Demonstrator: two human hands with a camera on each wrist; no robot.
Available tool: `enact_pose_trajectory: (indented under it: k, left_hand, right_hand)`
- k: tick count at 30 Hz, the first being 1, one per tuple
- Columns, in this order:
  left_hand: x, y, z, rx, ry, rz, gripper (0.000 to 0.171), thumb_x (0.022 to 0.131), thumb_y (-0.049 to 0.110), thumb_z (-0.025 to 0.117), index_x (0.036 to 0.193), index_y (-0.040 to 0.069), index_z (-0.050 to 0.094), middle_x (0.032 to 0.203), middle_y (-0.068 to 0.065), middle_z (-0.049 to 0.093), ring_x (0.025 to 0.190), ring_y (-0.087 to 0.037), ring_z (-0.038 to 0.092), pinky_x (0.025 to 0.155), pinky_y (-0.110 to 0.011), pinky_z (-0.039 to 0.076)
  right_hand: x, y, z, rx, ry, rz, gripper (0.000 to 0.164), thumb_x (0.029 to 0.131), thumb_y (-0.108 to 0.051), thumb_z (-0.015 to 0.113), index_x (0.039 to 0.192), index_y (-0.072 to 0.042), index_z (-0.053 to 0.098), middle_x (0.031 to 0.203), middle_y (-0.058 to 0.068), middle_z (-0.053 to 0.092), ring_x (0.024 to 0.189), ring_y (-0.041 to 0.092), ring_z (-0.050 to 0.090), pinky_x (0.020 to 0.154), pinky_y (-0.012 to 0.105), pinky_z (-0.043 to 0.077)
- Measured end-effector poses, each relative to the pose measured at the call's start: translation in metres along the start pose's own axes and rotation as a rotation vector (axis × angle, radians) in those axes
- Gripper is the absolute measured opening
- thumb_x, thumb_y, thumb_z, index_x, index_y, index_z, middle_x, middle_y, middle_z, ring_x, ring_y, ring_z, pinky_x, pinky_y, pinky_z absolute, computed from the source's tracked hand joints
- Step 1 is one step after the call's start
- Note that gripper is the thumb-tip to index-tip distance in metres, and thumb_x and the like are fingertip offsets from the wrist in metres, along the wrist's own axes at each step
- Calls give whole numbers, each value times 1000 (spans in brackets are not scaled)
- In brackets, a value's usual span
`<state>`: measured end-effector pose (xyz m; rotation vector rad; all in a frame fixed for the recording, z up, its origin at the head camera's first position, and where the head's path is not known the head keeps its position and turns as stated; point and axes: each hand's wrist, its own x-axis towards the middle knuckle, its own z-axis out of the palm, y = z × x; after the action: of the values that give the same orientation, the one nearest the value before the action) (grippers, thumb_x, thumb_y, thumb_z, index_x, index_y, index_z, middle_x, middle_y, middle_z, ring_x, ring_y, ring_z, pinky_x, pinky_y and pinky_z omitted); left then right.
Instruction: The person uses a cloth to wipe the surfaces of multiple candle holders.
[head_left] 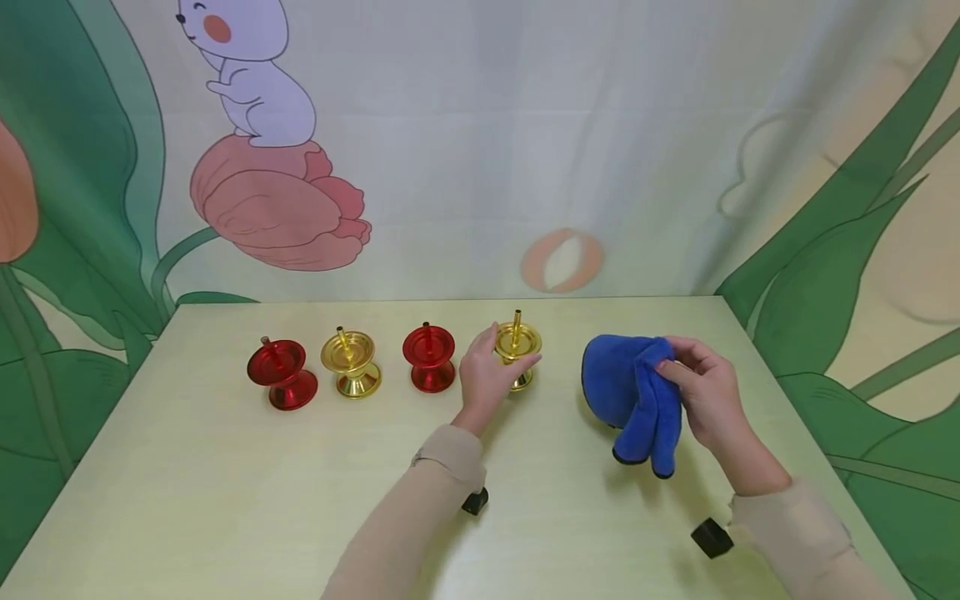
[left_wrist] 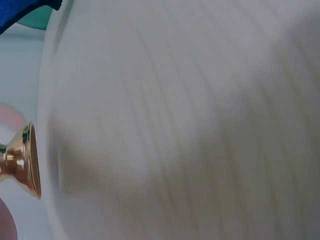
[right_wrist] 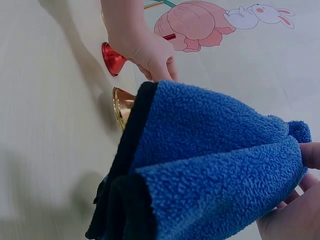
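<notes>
A gold candle holder [head_left: 528, 342] stands upright on the table, fourth from the left in the row. My left hand [head_left: 483, 379] is right beside it, thumb extended across its front and fingers at its left side. In the left wrist view only the holder's flared foot [left_wrist: 21, 161] shows, at the left edge. My right hand [head_left: 708, 400] pinches a blue cloth [head_left: 617, 379] with a black edging by its upper corner, its folds hanging down. The cloth [right_wrist: 215, 160] fills much of the right wrist view and partly hides the gold holder and my left fingertips.
Left of my left hand stand a red candle holder [head_left: 431, 348], a gold one [head_left: 357, 358] and another red one [head_left: 281, 371]. Behind the pale table [head_left: 247, 500] hangs a printed curtain [head_left: 450, 167]. A small black block [head_left: 712, 538] sits at the right wrist.
</notes>
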<state>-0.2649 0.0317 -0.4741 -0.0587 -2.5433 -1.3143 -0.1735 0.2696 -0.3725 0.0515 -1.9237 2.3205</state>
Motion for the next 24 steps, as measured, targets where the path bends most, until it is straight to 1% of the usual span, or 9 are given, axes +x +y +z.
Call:
enact_pose_trajectory:
  k: [6, 9, 15, 19, 24]
  left_hand:
    - [-2, -7, 6, 34, 14, 34, 84, 64, 58, 68, 127, 6, 48, 126, -9, 52, 118, -22, 47, 98, -37, 39]
    - [-2, -10, 8, 46, 21, 39, 84, 63, 57, 68, 127, 6, 48, 126, -10, 53, 118, -22, 48, 97, -37, 39]
    - [-2, -12, 8, 79, 8, 48, 85, 64, 57, 68, 128, 7, 46, 127, -10, 51, 119, -21, 47, 98, -36, 39]
    - [-2, -12, 6, 123, -28, 58, 86, 65, 56, 68, 131, 7, 43, 130, -9, 49, 120, -21, 45, 99, -34, 38]
    - [-2, -13, 2, 175, -131, 47, 89, 69, 59, 62, 138, 13, 31, 139, -5, 38, 126, -21, 39, 101, -37, 34]
  right_hand:
    - [-1, 1, 0, -1, -3, -1, 23, 81, 4, 58, 91, -16, 65, 82, -7, 62, 73, 4, 56, 60, 13, 49]
    - [-1, 2, 0, -4, 0, 6, 22, 80, 3, 59, 91, -16, 65, 82, -7, 62, 73, 5, 55, 60, 14, 49]
    - [-2, 2, 3, -16, -8, 9, 23, 81, 3, 57, 90, -16, 65, 83, -7, 63, 72, 4, 56, 60, 14, 49]
    - [-2, 1, 4, -19, -11, 6, 24, 82, 5, 56, 90, -17, 65, 83, -8, 63, 73, 3, 57, 61, 13, 50]
    - [-3, 1, 3, -25, -8, 8, 26, 82, 5, 55, 90, -17, 65, 83, -8, 62, 73, 3, 57, 61, 13, 50]
